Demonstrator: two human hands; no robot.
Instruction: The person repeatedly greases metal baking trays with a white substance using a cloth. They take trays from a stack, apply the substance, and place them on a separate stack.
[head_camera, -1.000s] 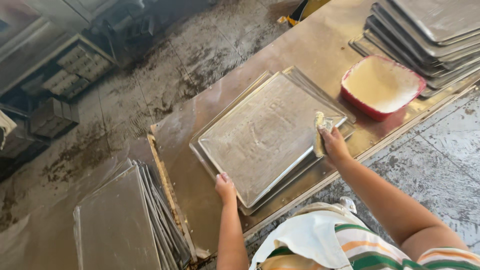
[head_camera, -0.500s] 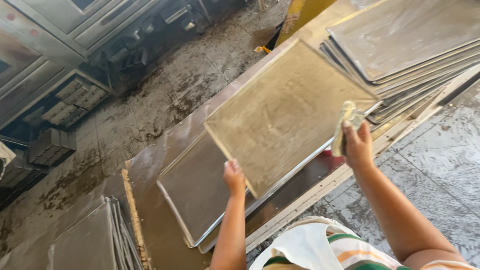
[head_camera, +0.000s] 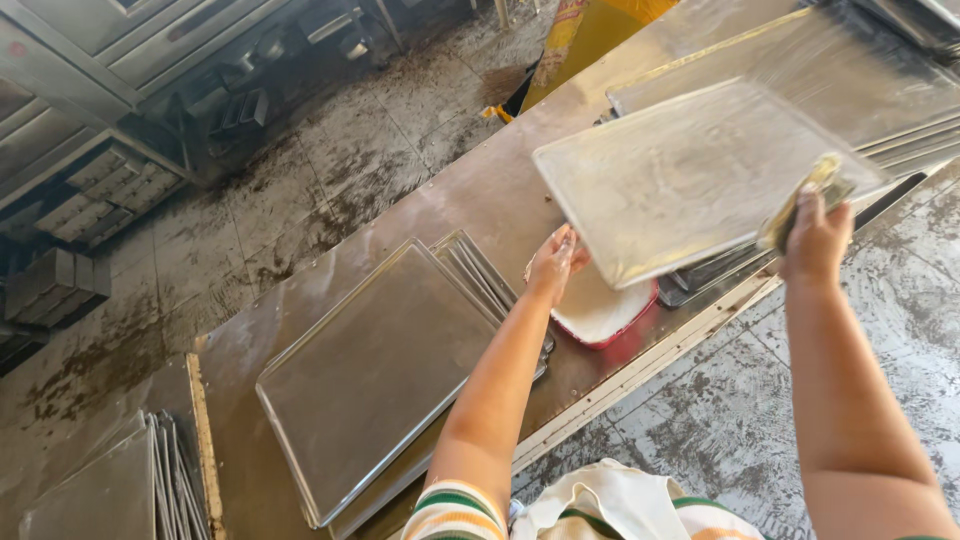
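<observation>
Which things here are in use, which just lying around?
In use:
- tray lifted in both hands
- left hand at its lower corner
- right hand on its edge, with a cloth
- red bowl beneath

Lying about:
- flat tray stack
- far tray stack
- upright trays

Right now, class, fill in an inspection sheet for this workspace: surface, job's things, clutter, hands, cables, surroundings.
Surface: long metal worktable, smeared and dull.
Job's things: a raised baking tray, tilted above the table; a stack of trays lying flat below.
Clutter: red dish with pale contents; further tray stacks at far right and lower left.
Hands: left hand grips the raised tray's near corner; right hand holds its other edge with a cloth.
Cables: nothing seen.
Surroundings: stained grey floor; metal oven cabinets; yellow object.
</observation>
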